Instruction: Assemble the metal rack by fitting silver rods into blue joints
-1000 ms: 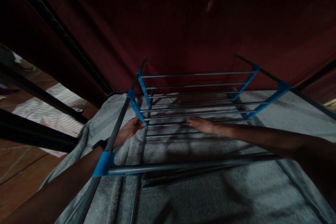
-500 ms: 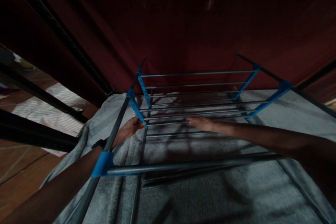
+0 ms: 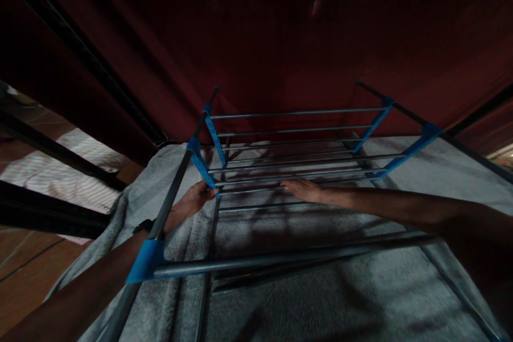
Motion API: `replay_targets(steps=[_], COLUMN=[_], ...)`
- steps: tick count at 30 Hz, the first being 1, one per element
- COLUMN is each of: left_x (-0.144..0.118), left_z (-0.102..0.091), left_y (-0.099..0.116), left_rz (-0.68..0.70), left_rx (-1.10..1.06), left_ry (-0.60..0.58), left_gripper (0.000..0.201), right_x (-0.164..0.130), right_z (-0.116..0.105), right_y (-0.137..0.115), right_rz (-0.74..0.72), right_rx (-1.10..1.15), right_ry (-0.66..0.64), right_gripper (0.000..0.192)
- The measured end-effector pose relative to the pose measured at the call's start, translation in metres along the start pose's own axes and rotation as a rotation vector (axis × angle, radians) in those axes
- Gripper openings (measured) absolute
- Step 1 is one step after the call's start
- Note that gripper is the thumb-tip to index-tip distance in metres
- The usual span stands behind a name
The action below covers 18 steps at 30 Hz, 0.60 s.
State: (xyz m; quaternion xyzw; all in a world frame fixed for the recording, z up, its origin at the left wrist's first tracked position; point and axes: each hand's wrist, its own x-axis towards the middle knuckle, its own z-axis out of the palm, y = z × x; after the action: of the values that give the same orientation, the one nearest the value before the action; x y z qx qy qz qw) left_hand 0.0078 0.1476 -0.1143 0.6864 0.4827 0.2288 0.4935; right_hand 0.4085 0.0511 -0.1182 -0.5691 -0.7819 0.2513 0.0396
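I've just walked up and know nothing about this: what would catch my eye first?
Probably the bright blue brackets at both sides of a metal-rod rack, standing out against the dark red backdrop. Next, two bare hands: the left hand at the lower end of a left-side bracket, the right hand at the rods near mid-span. Grey cloth spreads underneath.

The single head-worn camera looks forward and down from six o'clock, close above the near end of the tubular rack, facing the dark red panel at twelve o'clock.
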Motion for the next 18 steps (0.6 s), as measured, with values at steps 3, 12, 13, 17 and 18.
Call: replay_targets(steps=[3, 12, 13, 17, 18], left_x=[0.001, -0.005, -0.006, -0.007, -0.008], left_z=[0.000, 0.004, 0.005, 0.007, 0.006], left_y=[-0.002, 0.015, 0.018, 0.030, 0.033], left_rz=[-0.012, -0.017, -0.025, -0.045, -0.050], left_rx=[-0.016, 0.018, 0.017, 0.026, 0.041], left_ry=[0.016, 0.036, 0.040, 0.029, 0.032], left_gripper=[0.047, 0.050, 0.052, 0.058, 0.060], right_x=[-0.001, 0.011, 0.012, 0.012, 0.012], right_z=[-0.004, -0.005, -0.005, -0.001, 0.000], right_y=[-0.001, 0.006, 0.007, 0.002, 0.000], right_rz=[0.008, -0.033, -0.032, 0.012, 0.031], right_rx=[0.052, 0.165, 0.169, 0.104, 0.072], right_ry=[-0.011, -0.047, -0.041, 0.020, 0.024], right_gripper=[0.031, 0.029, 0.028, 0.030, 0.031])
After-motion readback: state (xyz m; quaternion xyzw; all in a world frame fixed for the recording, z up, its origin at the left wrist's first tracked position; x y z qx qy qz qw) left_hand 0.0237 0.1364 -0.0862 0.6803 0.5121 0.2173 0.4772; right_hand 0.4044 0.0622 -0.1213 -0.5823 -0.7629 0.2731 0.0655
